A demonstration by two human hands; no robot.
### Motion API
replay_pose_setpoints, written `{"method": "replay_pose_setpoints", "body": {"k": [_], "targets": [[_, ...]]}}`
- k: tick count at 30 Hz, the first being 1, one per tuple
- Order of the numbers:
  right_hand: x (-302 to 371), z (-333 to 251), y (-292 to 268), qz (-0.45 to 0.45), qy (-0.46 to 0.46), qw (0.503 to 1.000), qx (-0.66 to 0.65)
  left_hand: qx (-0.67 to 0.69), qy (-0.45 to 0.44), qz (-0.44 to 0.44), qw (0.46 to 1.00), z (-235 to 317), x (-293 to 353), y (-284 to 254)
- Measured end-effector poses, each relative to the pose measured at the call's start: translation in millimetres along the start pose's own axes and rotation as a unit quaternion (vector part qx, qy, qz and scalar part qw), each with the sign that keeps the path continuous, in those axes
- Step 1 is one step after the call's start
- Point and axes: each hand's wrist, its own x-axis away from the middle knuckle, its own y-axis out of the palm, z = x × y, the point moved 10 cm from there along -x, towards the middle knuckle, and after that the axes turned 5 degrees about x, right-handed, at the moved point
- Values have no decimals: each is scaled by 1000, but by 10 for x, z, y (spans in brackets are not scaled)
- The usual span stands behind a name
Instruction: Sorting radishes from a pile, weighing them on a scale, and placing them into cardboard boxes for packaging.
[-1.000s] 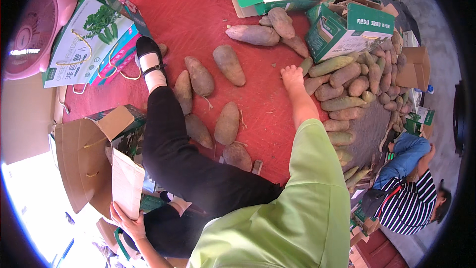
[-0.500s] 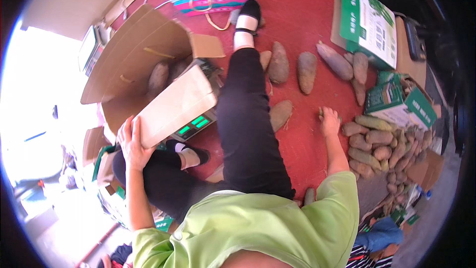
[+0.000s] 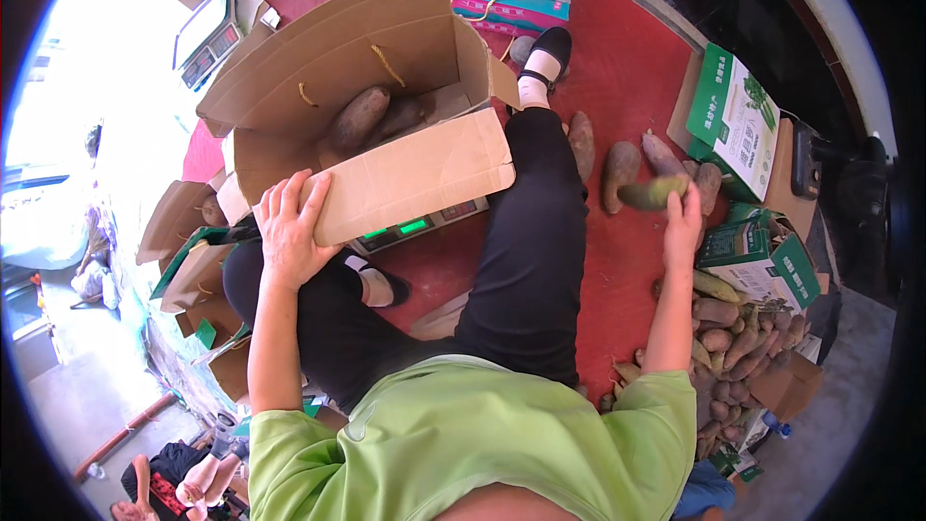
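My left hand (image 3: 292, 230) grips the near corner of a cardboard flap (image 3: 415, 174) on an open carton (image 3: 280, 77). Two soil-covered radishes (image 3: 362, 119) lie inside that box. Under it is a scale (image 3: 434, 222) with lit green digits, partly hidden by the flap. Out to the right, my right hand (image 3: 683, 217) holds a green radish (image 3: 651, 194) by one end, above the red floor covering. Several loose muddy radishes (image 3: 620, 177) lie just beyond it.
A heap of radishes (image 3: 743, 338) lies at the right, beside green-and-white cartons (image 3: 738, 125). Another scale (image 3: 207, 34) stands at the far left. Open boxes (image 3: 183, 232) line the left side. My outstretched leg (image 3: 535, 222) lies between the carton and the loose radishes. Another person (image 3: 174, 482) is at lower left.
My right hand has moved farther out and now has a green radish in it. The left hand stays on the flap. The view has swung, shifting the carton rightward.
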Motion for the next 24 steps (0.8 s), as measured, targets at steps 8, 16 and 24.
{"method": "replay_pose_setpoints", "body": {"k": [8, 16, 24], "targets": [[-94, -2813, 916, -102, -250, 945, -186, 40, -14, 7, 999, -35, 21, -58], [224, -3499, 2300, -143, -455, 879, 14, 27, -6, -3, 1000, 60, -15, -49], [281, -3143, 2845, -142, -430, 855, 253, 8, 5, 13, 1000, 80, 28, 67]]}}
